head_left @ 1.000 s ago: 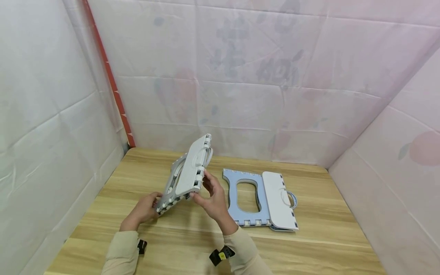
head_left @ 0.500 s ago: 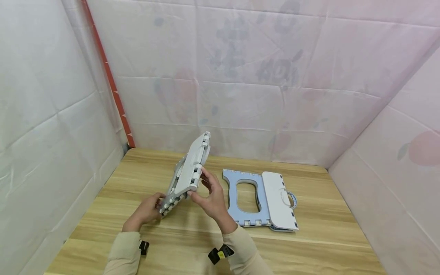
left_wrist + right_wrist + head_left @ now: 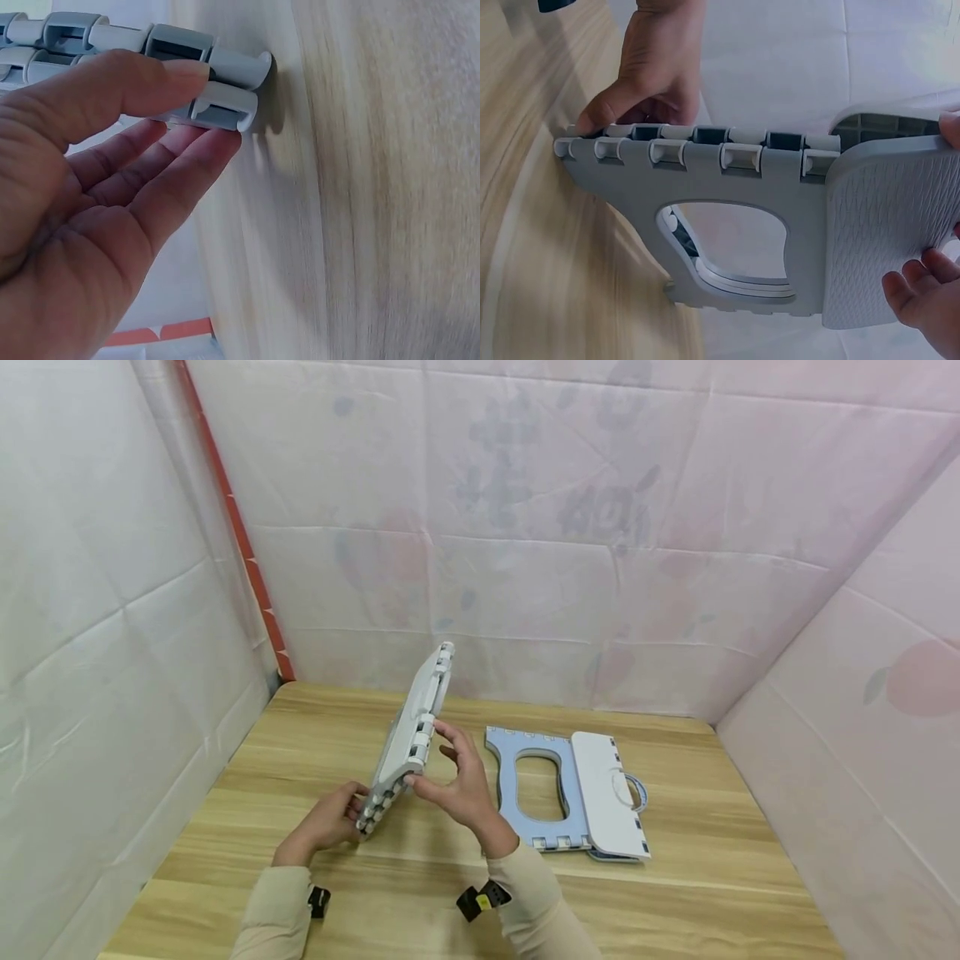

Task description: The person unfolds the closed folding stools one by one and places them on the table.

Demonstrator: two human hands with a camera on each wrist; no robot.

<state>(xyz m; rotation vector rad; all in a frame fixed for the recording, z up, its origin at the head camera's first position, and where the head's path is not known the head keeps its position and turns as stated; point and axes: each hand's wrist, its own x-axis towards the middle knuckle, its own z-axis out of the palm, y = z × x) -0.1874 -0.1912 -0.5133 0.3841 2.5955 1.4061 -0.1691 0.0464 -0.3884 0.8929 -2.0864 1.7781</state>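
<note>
A grey and white folding step stool, folded flat, stands tilted on its leg end above the table. My left hand pinches its lower corner; in the left wrist view the thumb lies on the hinge knuckles and the fingertips are underneath. My right hand holds the seat half at its near edge, thumb on one side and fingers on the other. The right wrist view shows the grey leg panel with its oval opening and the textured seat panel.
A second folding stool with a white seat and blue legs lies flat to the right, its blue carry loop sticking out. The wooden table is enclosed by white sheet walls at the back and sides.
The grey and white stool has turned more upright and edge-on, its lower end shifting right. My left hand has moved slightly right with it. The blue stool stays put.
</note>
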